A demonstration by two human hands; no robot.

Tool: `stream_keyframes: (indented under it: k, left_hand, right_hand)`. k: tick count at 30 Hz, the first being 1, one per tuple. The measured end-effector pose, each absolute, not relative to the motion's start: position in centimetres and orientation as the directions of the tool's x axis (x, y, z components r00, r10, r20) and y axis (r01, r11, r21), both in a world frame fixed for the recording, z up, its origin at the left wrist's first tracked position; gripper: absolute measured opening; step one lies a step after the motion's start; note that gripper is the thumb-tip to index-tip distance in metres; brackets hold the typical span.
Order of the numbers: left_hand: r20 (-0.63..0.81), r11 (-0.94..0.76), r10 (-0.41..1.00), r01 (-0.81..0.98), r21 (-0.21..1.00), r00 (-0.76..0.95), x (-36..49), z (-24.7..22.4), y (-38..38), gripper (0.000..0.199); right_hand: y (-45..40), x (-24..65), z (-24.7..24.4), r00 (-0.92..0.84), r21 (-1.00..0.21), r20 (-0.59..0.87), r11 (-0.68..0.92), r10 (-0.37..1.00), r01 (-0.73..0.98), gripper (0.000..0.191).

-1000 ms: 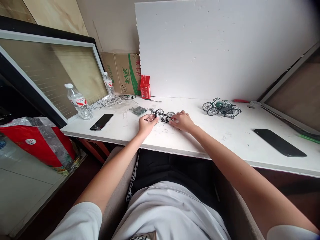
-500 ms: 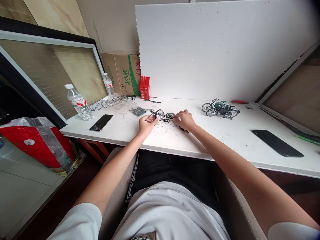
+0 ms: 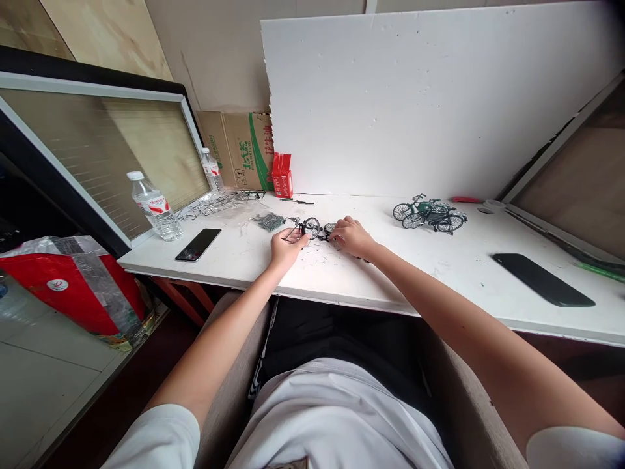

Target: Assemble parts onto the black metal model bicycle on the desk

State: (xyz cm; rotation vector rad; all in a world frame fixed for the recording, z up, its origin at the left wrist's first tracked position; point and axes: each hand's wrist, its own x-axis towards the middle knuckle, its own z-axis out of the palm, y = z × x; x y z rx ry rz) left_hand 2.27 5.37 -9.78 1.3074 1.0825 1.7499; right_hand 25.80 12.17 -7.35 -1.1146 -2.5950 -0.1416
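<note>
Left hand (image 3: 287, 246) is clamped on a partly built black model bicycle (image 3: 303, 229), thumb and fingers pinching its frame just above the front part of the white bench (image 3: 234, 264), one spoked wheel standing clear of the fingertips. Right hand (image 3: 352, 238) is curled beside it, fingers drawn together at a loose spoked wheel (image 3: 329, 228) and small black parts (image 3: 324, 236); whether it grips any, I cannot tell. Finished model bicycles (image 3: 430, 216) stand farther right, and a black smartphone (image 3: 198, 245) lies left.
</note>
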Motion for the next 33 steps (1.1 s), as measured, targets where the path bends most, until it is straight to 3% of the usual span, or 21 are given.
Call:
stream_keyframes:
  k: [20,29,33]
  left_hand:
    - [0.389,-0.411,0.889,-0.045,0.911,-0.241,2.3,-10.0,5.5,0.038]
    - [0.354,-0.386,0.912,-0.144,0.911,-0.209,2.4,-10.0,5.4,0.045]
    - [0.353,-0.384,0.914,-0.15,0.911,-0.198,2.4,-10.2,5.5,0.047]
  right_hand:
    - [14.0,24.6,-6.6,-0.716,0.056,0.238,0.727,0.656,0.684,0.021]
    - [12.8,23.1,-6.1,-0.759,0.333,0.185,0.687,0.624,0.646,0.03]
    - [13.1,23.8,-5.4,-0.744,0.269,0.162,0.697,0.648,0.665,0.024]
